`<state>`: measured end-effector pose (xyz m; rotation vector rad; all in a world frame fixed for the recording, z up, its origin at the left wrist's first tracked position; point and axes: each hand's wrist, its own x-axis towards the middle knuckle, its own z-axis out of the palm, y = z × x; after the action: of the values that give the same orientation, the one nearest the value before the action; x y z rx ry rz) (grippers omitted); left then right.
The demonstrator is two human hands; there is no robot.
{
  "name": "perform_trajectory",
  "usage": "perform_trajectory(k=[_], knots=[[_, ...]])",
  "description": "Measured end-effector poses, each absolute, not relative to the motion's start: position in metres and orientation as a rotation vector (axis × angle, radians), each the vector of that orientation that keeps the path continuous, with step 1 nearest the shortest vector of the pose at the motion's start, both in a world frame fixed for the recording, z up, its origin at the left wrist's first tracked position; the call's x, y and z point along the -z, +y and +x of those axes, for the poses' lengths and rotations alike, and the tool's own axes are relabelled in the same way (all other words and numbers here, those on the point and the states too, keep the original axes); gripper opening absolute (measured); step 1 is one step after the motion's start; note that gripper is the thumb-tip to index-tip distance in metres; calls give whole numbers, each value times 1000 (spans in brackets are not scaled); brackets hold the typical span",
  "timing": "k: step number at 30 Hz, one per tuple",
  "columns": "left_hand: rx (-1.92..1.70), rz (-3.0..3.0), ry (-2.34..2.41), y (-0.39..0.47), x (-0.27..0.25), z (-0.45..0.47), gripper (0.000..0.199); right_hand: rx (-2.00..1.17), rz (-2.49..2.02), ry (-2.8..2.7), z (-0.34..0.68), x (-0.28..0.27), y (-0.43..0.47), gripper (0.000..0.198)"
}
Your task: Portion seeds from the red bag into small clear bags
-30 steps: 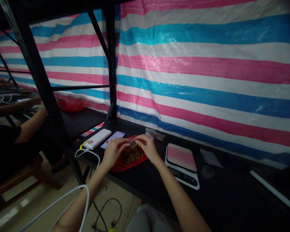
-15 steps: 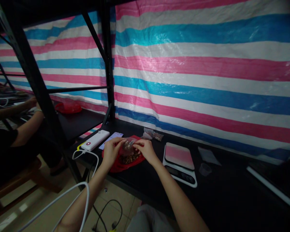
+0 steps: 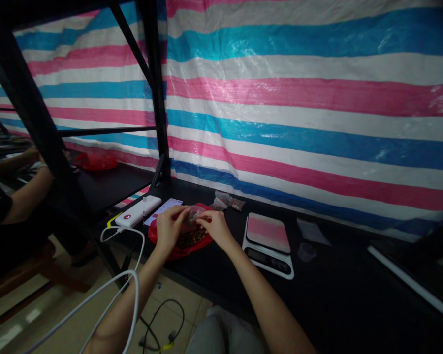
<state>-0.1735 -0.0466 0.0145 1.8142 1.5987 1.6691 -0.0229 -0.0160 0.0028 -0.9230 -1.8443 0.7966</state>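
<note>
Between my two hands is a small clear plastic bag (image 3: 192, 215), held over a red plastic bag (image 3: 180, 251) that lies spread on the black table. My left hand (image 3: 170, 228) pinches the small bag's left side. On its right side the fingers of my right hand (image 3: 216, 227) are pinched too. Small brown pieces (image 3: 192, 238), too small to name, lie in a heap in the red bag below. What the small bag contains is hard to make out.
Right of my hands stand a digital scale (image 3: 268, 241), a small clear cup (image 3: 306, 251) and flat clear bags (image 3: 313, 231). Filled small bags (image 3: 227, 200) lie behind. At left are a phone (image 3: 163, 211), a cabled white power bank (image 3: 138, 210) and a black shelf post (image 3: 40, 113). A co-worker's arm (image 3: 27, 194) shows beyond.
The whole view has shifted slightly, so things sit a little further left and higher. Both hands keep their pinch on the small clear bag, with only slight finger movement.
</note>
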Motion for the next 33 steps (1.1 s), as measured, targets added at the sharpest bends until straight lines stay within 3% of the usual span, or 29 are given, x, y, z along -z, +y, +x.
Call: perform_trajectory(k=[14, 33], knots=[[-1709, 1819, 1464, -48, -18, -177, 23, -366, -1078, -1940, -19, -14, -27, 10], [-1832, 1769, 1510, -52, -24, -175, 23, -359, -1063, -1879, -13, -16, -23, 11]])
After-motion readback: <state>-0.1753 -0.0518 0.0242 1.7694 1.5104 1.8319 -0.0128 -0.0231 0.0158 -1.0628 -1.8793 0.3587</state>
